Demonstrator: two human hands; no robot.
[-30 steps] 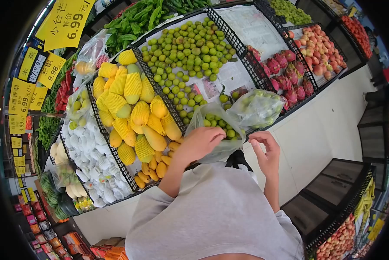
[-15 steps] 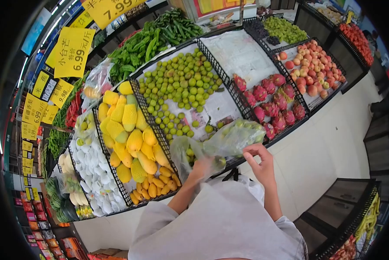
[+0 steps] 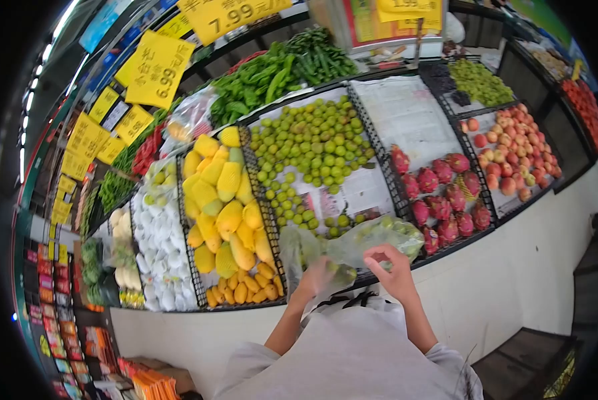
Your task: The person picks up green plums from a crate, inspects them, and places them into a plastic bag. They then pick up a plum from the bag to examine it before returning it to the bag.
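I stand at a fruit stall with a clear plastic bag (image 3: 372,241) holding several small green fruits. My right hand (image 3: 390,271) pinches the bag's rim near its middle. My left hand (image 3: 315,278) is pushed into the bag's open left end, seen through the film; whether it holds a fruit I cannot tell. The bag hangs over the front edge of the bin of loose green fruits (image 3: 309,147), which lie on newspaper.
Left of the green fruits is a bin of yellow mangoes (image 3: 224,200), some in foam nets. Right of it lie dragon fruits (image 3: 445,193) and peaches (image 3: 512,157). Green peppers (image 3: 272,73) sit behind. Yellow price signs (image 3: 155,70) hang overhead. A white counter front (image 3: 512,280) runs below.
The view has pulled back and tilted up, showing more of the stall. My left hand has gone deeper into the bag. My right hand has shifted left and now grips the bag's rim.
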